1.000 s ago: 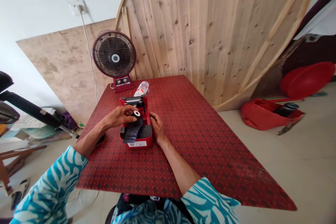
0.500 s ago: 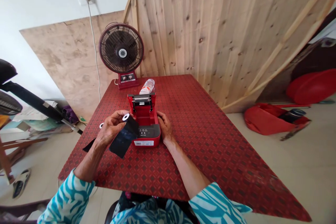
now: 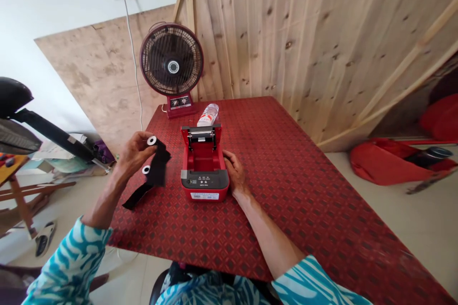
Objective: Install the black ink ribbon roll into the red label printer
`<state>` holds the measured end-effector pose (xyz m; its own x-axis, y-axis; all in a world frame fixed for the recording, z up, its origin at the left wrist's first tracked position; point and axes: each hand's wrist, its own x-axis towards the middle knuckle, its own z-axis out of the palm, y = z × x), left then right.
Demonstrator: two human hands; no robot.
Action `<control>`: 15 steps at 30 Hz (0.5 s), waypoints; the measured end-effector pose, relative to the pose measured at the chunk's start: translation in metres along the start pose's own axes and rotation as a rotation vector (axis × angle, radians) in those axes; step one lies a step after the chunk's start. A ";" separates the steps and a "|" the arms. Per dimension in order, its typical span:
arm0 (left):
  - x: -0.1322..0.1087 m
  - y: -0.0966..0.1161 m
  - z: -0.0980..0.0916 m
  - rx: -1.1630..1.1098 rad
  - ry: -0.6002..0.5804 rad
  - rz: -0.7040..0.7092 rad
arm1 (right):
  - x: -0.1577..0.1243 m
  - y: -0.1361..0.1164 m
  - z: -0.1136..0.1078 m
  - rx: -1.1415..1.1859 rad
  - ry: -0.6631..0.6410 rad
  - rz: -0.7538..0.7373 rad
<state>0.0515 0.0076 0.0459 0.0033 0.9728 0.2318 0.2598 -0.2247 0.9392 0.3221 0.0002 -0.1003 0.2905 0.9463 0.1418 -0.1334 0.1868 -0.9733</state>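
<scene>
My left hand (image 3: 134, 155) holds a black ink ribbon (image 3: 156, 170) up above the table, to the left of the printer. The ribbon runs between two white spool cores, the upper (image 3: 151, 140) by my fingertips and the lower (image 3: 145, 169) just below, and its loose tail hangs down. A red label printer (image 3: 204, 189) stands on the table with its lid raised and its inner compartment showing. My right hand (image 3: 233, 171) rests against the printer's right side, holding nothing.
The red patterned table (image 3: 286, 200) also bears a plastic bottle (image 3: 208, 114) and a maroon desk fan (image 3: 171, 59) behind the printer. A red bag (image 3: 382, 162) lies on the floor at right. A dark stand (image 3: 46, 131) juts in at left.
My left hand has moved left, away from the printer, carrying the ribbon. The ribbon no longer lies over the printer, and both white cores now show. My right hand stays by the printer.
</scene>
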 end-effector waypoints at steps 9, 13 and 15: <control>0.035 -0.079 0.030 0.421 -0.215 -0.087 | 0.001 0.005 0.000 0.013 -0.010 -0.025; 0.032 -0.066 0.013 0.435 -0.242 -0.020 | 0.000 0.004 0.000 0.017 -0.016 -0.027; 0.026 -0.054 -0.006 0.385 -0.199 0.027 | 0.000 0.002 0.001 0.014 -0.016 -0.022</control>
<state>0.0319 0.0452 0.0025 0.1913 0.9673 0.1664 0.5985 -0.2493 0.7613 0.3211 0.0005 -0.1024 0.2787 0.9459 0.1659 -0.1406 0.2111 -0.9673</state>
